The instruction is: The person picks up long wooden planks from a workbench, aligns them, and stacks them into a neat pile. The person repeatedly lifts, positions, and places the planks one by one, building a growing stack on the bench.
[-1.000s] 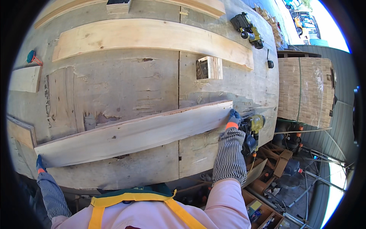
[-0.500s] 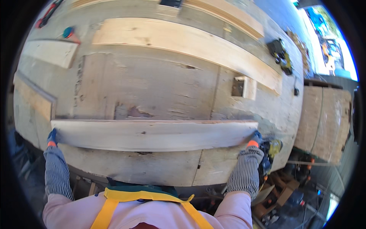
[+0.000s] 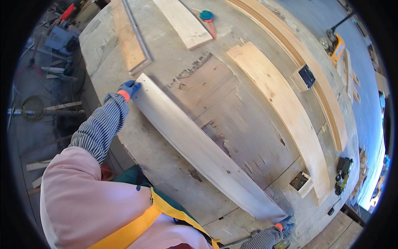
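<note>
A long pale wooden board (image 3: 203, 147) lies at a slant across the worktable, held at both ends. My left hand (image 3: 129, 88), in a blue glove with an orange cuff, is closed around its upper left end. At the lower right end, my right hand (image 3: 287, 225), gloved alike, grips the corner; its fingers are partly hidden. Beyond the left end, close by, lies a wooden plank (image 3: 127, 39) with a dark edge. A second long board (image 3: 277, 97) rests farther across the table, roughly alongside the held one.
The worn worktable (image 3: 174, 166) has rough, chipped patches. A small wooden box (image 3: 301, 184) stands near the right end, with a green-black power tool (image 3: 343, 174) beyond. Stacked strips (image 3: 331, 112), a short pale board (image 3: 182, 20) and a teal-and-red tool (image 3: 206, 16) lie farther off.
The view has turned toward my left, so the board now appears slanted instead of level. Both hands stay on its ends. More of the floor on the left shows.
</note>
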{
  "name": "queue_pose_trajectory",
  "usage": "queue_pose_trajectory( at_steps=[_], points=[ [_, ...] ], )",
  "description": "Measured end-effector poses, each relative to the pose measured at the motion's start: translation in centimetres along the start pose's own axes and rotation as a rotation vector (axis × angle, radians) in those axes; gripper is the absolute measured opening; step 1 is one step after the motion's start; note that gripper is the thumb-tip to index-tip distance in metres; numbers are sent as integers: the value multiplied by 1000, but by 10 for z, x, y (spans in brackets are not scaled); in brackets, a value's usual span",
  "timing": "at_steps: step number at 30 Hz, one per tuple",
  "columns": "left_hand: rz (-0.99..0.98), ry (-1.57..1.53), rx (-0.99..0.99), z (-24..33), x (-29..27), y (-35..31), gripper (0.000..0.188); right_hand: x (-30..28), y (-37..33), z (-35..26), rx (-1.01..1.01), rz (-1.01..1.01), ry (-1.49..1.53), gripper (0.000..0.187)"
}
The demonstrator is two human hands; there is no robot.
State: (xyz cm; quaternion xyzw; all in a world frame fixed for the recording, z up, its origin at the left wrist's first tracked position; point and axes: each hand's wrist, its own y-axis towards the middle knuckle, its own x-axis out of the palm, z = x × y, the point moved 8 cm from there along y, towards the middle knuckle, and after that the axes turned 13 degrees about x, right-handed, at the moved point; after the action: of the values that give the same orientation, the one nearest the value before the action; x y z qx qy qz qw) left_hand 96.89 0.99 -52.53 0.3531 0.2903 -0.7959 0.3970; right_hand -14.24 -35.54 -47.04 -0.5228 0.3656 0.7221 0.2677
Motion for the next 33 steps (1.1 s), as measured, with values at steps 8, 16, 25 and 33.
queue_pose_trajectory(
  at_steps=[8, 16, 25, 33],
  points=[
    [-47, -23, 119, -5, 3, -10, 53, -137, -299, -167, -1172, -234, 703, 74],
    [-32, -511, 89, -6, -6, -29, 37, -205, -510, -192, -1672, -261, 185, 111],
    [157, -341, 105, 3, -10, -52, 33, -191, -513, -193, -1733, -206, 242, 103],
    [52, -164, 132, 24, -12, -55, 39, -209, -517, -200, -1705, -229, 195, 97]
  ],
)
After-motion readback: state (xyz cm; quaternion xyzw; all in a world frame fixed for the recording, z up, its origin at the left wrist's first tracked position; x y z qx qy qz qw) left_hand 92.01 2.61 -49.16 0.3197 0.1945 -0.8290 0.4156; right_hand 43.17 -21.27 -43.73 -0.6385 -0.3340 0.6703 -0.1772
